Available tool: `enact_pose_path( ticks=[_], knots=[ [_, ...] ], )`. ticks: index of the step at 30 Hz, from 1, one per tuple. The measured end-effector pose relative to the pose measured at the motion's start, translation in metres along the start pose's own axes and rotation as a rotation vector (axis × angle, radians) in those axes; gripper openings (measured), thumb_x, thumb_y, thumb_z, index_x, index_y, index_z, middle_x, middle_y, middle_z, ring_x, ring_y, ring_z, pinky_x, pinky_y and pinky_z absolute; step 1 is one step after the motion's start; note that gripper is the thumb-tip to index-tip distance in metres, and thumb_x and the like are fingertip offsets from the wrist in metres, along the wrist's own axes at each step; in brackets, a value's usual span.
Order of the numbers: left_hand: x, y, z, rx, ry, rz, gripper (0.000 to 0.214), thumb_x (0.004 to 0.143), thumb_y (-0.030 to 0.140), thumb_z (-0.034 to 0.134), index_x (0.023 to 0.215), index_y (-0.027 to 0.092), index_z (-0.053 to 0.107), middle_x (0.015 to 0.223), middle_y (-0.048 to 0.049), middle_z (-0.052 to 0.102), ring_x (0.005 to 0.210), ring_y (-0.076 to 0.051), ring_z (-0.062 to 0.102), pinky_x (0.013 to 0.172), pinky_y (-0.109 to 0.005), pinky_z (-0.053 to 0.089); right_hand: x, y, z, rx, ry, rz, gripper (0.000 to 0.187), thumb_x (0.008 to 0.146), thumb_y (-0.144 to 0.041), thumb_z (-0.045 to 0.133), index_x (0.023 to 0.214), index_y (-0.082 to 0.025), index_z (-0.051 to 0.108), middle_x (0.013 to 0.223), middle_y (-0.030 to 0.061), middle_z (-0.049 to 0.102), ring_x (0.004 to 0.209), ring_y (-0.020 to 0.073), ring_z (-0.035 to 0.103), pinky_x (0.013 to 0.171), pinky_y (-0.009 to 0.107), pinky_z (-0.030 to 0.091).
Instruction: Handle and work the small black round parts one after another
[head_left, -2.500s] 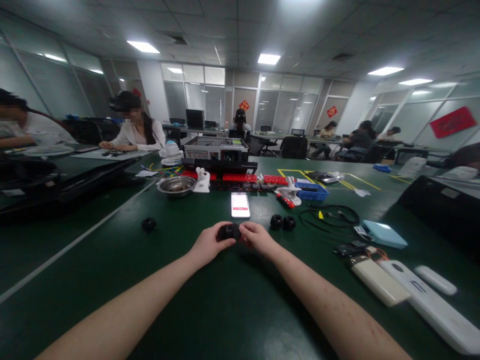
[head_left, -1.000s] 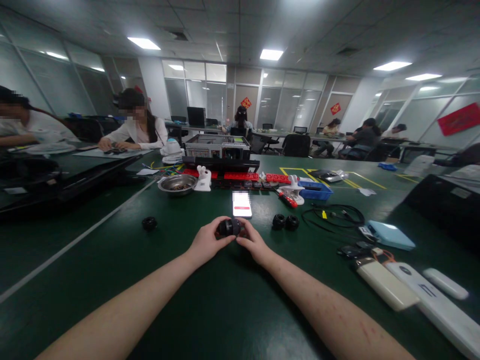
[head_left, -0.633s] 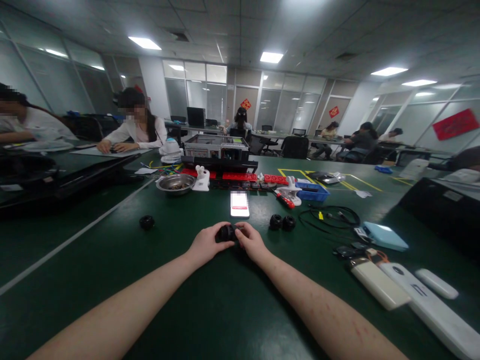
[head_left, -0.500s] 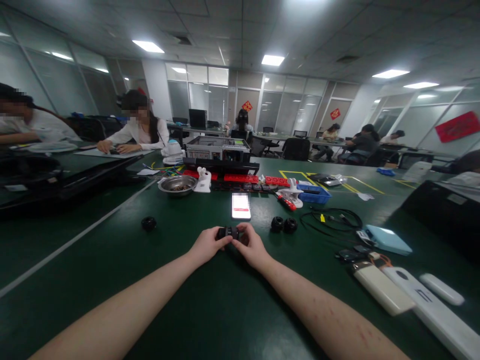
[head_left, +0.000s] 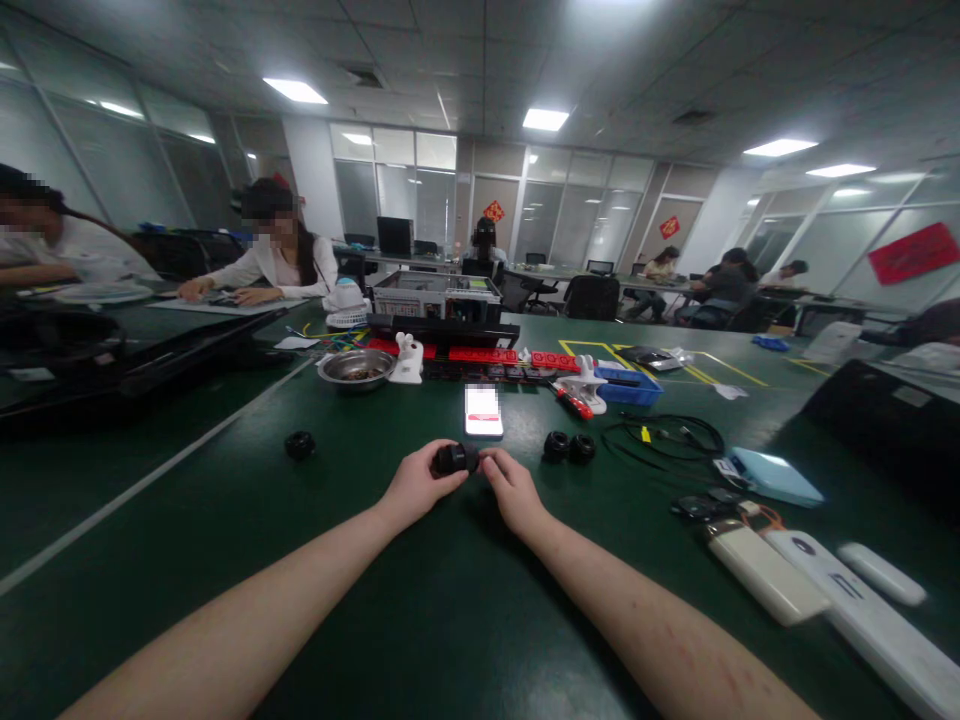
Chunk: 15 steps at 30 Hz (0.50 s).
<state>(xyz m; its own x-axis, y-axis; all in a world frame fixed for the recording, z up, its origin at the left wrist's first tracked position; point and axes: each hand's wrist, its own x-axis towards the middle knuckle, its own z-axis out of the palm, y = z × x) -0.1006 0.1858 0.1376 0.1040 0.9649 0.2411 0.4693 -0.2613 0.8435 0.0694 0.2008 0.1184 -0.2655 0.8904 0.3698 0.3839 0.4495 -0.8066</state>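
My left hand (head_left: pixel 421 487) is wrapped round the left part of a black cylindrical part (head_left: pixel 454 459), held just above the green table. At its right end are the closed fingertips of my right hand (head_left: pixel 513 490), thumb and forefinger together; fine detail there is too small to make out. Two similar black round pieces, one (head_left: pixel 556 447) beside another (head_left: pixel 582 448), sit to the right of my hands. A third black round piece (head_left: pixel 299 445) lies off to the left. Beyond my hands a lit phone (head_left: pixel 483 412) lies on the table.
At the back stand a metal bowl (head_left: pixel 357 369) of small parts, a white clip stand (head_left: pixel 407 360), a red-handled tool (head_left: pixel 574 402) and a blue tray (head_left: pixel 628 386). Black cable (head_left: pixel 660 440), a light-blue box (head_left: pixel 777 478) and a cream power bank (head_left: pixel 766 572) lie right. People sit farther off.
My right hand has shifted slightly right, its fingers drawn from around the black cylindrical part to its end. More of that part now shows; my left hand still holds it.
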Motion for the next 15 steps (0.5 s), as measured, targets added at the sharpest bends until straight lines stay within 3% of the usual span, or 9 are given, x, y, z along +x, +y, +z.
enact_pose_path(
  ticks=[3, 6, 9, 12, 15],
  knots=[
    [-0.0014, -0.0007, 0.0006, 0.016, -0.04, 0.034, 0.043, 0.063, 0.027, 0.063, 0.105, 0.02, 0.053, 0.097, -0.0039, 0.061, 0.086, -0.02, 0.059, 0.074, -0.03, 0.047, 0.0057, 0.0089, 0.0001, 0.012, -0.067, 0.075, 0.052, 0.087, -0.045, 0.023, 0.06, -0.015, 0.056, 0.063, 0.003, 0.058, 0.065, 0.0147, 0.054, 0.065, 0.026, 0.039],
    [-0.0039, 0.0015, 0.0006, 0.074, -0.096, 0.068, 0.044, 0.065, 0.027, 0.062, 0.107, 0.023, 0.053, 0.102, -0.0034, 0.06, 0.089, -0.02, 0.058, 0.075, -0.03, 0.047, 0.0071, 0.0098, -0.0006, 0.01, -0.094, 0.089, 0.046, 0.084, -0.044, 0.033, 0.056, -0.015, 0.054, 0.056, 0.0009, 0.057, 0.057, 0.0128, 0.052, 0.059, 0.024, 0.038],
    [-0.0054, 0.0042, -0.0003, 0.113, -0.12, 0.066, 0.045, 0.065, 0.03, 0.062, 0.109, 0.025, 0.052, 0.104, -0.0032, 0.059, 0.092, -0.021, 0.056, 0.078, -0.031, 0.046, 0.0063, 0.0083, -0.0015, 0.004, -0.105, 0.088, 0.035, 0.081, -0.04, 0.042, 0.06, -0.015, 0.055, 0.057, 0.0002, 0.057, 0.056, 0.0122, 0.052, 0.056, 0.023, 0.037],
    [-0.0049, 0.0045, -0.0013, 0.111, -0.128, 0.02, 0.047, 0.062, 0.033, 0.065, 0.108, 0.024, 0.053, 0.102, -0.0039, 0.06, 0.093, -0.022, 0.056, 0.079, -0.032, 0.044, 0.0061, 0.0084, -0.0009, 0.027, -0.077, 0.076, 0.02, 0.075, -0.035, 0.051, 0.076, -0.016, 0.055, 0.064, -0.0006, 0.057, 0.059, 0.0126, 0.052, 0.056, 0.024, 0.039],
    [-0.0034, 0.0031, -0.0012, 0.068, -0.099, -0.011, 0.046, 0.063, 0.037, 0.064, 0.105, 0.022, 0.055, 0.098, -0.0048, 0.062, 0.09, -0.022, 0.057, 0.078, -0.033, 0.043, 0.0058, 0.0059, 0.0007, 0.148, -0.075, 0.051, 0.023, 0.071, -0.029, 0.057, 0.09, -0.017, 0.05, 0.071, -0.0004, 0.058, 0.064, 0.0136, 0.054, 0.059, 0.026, 0.042]
  ],
)
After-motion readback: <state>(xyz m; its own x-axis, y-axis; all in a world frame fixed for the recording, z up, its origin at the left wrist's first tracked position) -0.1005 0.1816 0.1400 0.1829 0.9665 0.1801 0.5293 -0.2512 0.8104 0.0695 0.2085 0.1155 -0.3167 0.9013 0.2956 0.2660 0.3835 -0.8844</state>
